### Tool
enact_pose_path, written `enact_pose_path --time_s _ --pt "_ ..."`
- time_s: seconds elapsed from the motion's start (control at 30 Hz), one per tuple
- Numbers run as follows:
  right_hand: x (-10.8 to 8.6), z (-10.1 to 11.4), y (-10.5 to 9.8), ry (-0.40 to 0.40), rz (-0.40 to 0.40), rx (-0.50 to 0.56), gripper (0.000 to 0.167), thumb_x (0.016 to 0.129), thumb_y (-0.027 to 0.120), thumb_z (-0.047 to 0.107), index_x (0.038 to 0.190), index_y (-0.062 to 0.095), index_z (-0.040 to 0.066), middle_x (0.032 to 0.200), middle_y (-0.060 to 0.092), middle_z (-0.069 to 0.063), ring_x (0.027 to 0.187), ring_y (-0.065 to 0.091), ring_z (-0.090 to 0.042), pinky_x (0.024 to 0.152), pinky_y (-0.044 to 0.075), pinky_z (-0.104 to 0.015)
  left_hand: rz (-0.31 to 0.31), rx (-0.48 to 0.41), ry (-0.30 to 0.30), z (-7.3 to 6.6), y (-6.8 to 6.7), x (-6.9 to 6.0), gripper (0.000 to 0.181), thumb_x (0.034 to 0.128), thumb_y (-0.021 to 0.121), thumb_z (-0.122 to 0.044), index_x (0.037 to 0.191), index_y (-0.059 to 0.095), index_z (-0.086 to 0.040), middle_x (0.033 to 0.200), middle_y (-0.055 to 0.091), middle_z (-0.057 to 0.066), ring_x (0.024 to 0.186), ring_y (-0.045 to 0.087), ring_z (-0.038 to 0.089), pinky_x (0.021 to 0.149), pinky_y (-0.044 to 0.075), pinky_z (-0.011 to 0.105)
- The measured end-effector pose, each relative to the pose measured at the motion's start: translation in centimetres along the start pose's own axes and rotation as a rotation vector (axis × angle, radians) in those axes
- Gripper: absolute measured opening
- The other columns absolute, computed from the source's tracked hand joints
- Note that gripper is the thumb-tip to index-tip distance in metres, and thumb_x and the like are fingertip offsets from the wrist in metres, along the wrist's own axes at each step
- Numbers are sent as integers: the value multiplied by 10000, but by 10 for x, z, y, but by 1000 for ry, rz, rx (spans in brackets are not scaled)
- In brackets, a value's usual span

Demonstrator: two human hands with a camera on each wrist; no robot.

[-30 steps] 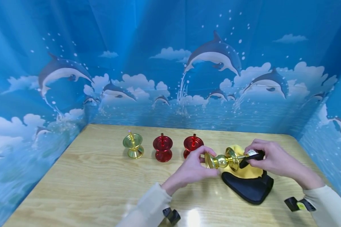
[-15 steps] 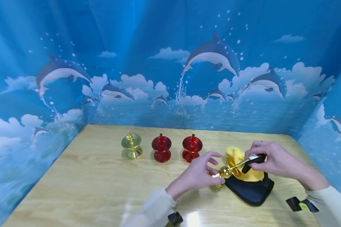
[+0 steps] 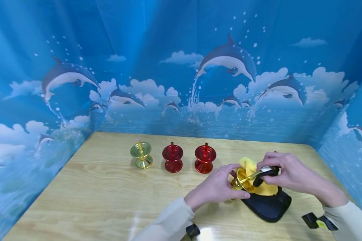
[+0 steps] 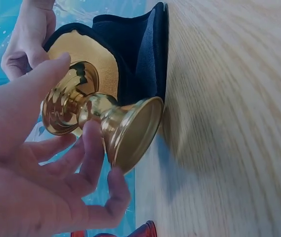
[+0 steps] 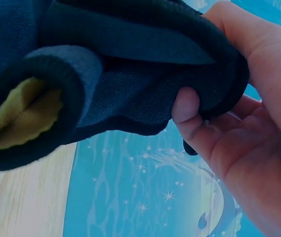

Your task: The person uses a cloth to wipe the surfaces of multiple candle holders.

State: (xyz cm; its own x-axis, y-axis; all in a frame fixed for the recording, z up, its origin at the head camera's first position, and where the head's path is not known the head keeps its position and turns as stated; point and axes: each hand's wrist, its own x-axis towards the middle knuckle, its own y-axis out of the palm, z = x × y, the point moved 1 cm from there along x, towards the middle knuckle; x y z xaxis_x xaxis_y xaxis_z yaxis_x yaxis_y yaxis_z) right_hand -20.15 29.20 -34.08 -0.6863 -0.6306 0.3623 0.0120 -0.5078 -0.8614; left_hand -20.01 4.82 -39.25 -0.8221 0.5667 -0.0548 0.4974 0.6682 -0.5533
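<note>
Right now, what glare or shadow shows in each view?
Head: white glare on the wooden table at the frame's bottom edge; left wrist: reflections on the gold candle holder, soft shadow on the wooden table; right wrist: shadowed folds in the dark cloth.

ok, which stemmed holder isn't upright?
The gold one in the left hand: it's tipped, bowl toward the black-and-yellow fabric piece. The other gold holder and both red ones stand upright.

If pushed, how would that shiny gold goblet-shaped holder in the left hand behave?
The gold holder would likely roll on its side, given its round base and dish. Its polished surface may feel slippery. It seems stiff, unbent in the left hand.
</note>
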Motion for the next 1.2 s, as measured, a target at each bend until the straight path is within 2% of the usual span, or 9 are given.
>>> enact_pose_path --time_s 0.2,0.43,0.67,0.83,1.0,1.13,1.2 --pt "4 5 0 -3 1 0 385 733 831 -6 1004 757 258 880 581 197 679 467 80 530 419 -171 -22 45 3 1 1 1 788 792 858 -479 1470 507 -284 1237 623 -33 760 581 19 671 511 188" --pt "7 10 2 27 14 0 362 752 832 21 1027 762 246 897 623 161 708 497 77 538 438 -184 -48 151 11 2 3 3 829 765 837 -586 1464 515 -279 1299 611 -65 1022 545 23 810 491 220" --pt "8 12 4 48 1 -27 352 755 840 30 1004 754 262 889 629 172 683 481 80 529 423 -185 -69 198 23 5 6 6 817 765 824 -601 1437 517 -253 1281 623 -75 1053 570 25 869 508 223" --pt "8 12 6 66 -8 -27 344 768 833 24 1002 751 261 877 630 182 672 474 77 526 413 -187 -69 173 26 6 6 8 835 752 839 -595 1433 524 -229 1278 658 -73 1048 615 21 853 527 209" --pt "6 11 4 85 -28 -30 351 783 838 23 1035 754 251 878 650 180 685 478 74 539 417 -193 -71 139 5 7 4 9 808 750 846 -581 1420 549 -241 1273 676 -72 1015 634 6 820 531 201" --pt "-2 6 0 93 -97 -74 404 752 847 -21 1063 758 222 925 725 91 726 512 75 535 409 -179 -92 124 -11 8 3 8 760 738 857 -575 1374 578 -265 1227 682 -91 1007 621 10 824 524 214" --pt "-8 2 -4 92 -156 -123 444 717 854 -50 1064 761 210 959 752 25 760 545 82 527 399 -158 -111 126 -20 9 2 8 743 723 867 -574 1347 590 -282 1185 679 -110 1003 604 23 826 519 224"
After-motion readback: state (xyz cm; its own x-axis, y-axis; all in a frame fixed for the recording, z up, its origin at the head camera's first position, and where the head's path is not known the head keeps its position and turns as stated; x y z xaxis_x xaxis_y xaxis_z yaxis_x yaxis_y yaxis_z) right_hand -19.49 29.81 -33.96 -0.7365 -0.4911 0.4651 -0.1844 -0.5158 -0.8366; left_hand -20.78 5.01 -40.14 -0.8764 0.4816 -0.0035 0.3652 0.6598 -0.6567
